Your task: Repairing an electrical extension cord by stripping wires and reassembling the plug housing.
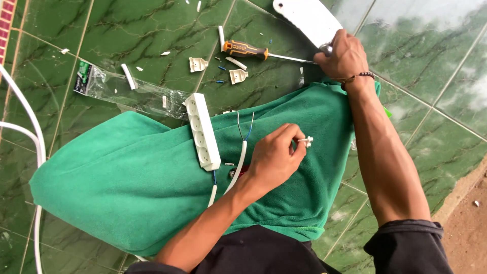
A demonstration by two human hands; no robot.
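While pinched, plug part (306, 141) at left hand (274, 160) fingertips

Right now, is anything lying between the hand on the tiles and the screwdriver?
Nothing visible. The right hand already rests at the metal tip of the screwdriver, whose orange handle lies free on the green tiles. The left hand holds a small white part apart.

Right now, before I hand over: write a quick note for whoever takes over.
Left hand pinches a small white part above the green cloth. Right hand is at the screwdriver tip by the white cover; grip unclear. Power strip lies on the cloth, its cable showing two bared wires. Done: wires stripped. Left: two white shell halves lie apart on the tiles.
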